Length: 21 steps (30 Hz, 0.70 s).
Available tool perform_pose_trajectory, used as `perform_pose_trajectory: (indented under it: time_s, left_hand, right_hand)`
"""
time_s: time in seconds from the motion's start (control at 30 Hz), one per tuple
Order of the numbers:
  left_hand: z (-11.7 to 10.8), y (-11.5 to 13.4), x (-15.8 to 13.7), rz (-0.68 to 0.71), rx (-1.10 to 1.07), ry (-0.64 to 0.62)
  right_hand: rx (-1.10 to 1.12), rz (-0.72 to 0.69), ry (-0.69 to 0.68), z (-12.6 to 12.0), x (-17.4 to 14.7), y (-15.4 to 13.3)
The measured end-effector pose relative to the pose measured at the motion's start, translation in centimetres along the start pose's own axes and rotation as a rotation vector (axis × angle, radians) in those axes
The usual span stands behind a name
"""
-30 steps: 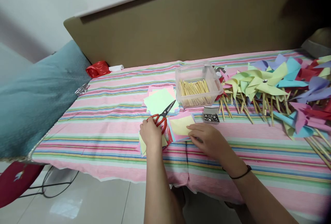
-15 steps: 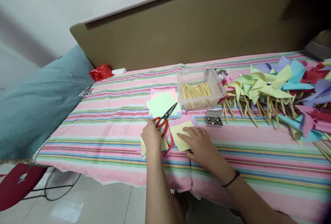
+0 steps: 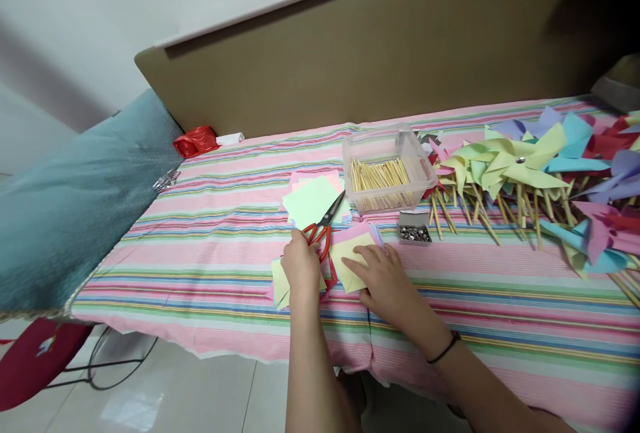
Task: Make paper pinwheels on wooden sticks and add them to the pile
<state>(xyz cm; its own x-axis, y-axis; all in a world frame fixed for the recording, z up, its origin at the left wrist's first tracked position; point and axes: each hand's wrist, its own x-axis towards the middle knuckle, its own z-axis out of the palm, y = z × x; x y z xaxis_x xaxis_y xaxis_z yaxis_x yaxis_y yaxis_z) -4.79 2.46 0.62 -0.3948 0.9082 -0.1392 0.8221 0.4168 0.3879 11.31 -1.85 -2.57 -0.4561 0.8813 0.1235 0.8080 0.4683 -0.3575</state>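
Since the earlier frame: slight rightward shift of left hand [image 3: 301,265] and red-handled scissors [image 3: 326,218] together; no clear shift of right hand [image 3: 386,280]. Left grip: apparently closed on the handle loops, with exact finger wrap hidden. Key relation: scissors directly ahead and a little to the right of that grip; long axis oblique, from loops outward to blade tips, away from the body and rightward. Left hand the nearer one, right hand apart from the handles. Right grip: relaxed, with fingers splayed over a pale-yellow paper square [image 3: 345,272] on top of a stack; any thumb pinch at the near edge not determinable. Beneath and beside the left hand: another stack of paper squares [image 3: 280,281]. Farther out: mint-green paper [image 3: 309,200] left of the blades; clear plastic box [image 3: 424,174] of wooden sticks [image 3: 383,173]; small carton [image 3: 413,218] of metal fasteners [image 3: 415,234]; heap of paper pinwheels [image 3: 525,166] far right. All on striped cloth [image 3: 200,240].
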Motion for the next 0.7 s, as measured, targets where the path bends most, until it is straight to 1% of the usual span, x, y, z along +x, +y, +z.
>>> perform_pose_trajectory:
  time_s: [0.13,0.23,0.37,0.47,0.57,0.63,0.7]
  left_hand:
    - [0.5,0.8,0.0,0.009,0.091,0.008]
    - [0.5,1.3,-0.1,-0.005,0.141,-0.01]
    - [0.3,1.5,-0.2,-0.019,0.122,-0.015]
    - [0.4,1.3,-0.2,-0.025,0.095,0.005]
    - [0.7,0.6,0.2,-0.013,0.073,0.026]
    - [0.8,0.0,0.6,0.008,0.026,0.032]
    - [0.7,-0.5,0.7,0.045,-0.08,0.061]
  right_hand:
    - [-0.002,0.0,0.005,-0.2,0.0,0.0]
    - [0.012,-0.006,-0.012,-0.2,0.1,0.4]
    - [0.041,-0.08,0.005,-0.2,0.2,1.4]
    - [0.05,-0.156,0.072,-0.7,0.1,2.1]
    - [0.08,-0.21,0.177,-1.9,-0.6,3.0]
    - [0.127,-0.23,0.241,-2.9,-1.4,3.7]
    - [0.2,-0.213,0.311,-3.9,-2.5,4.5]
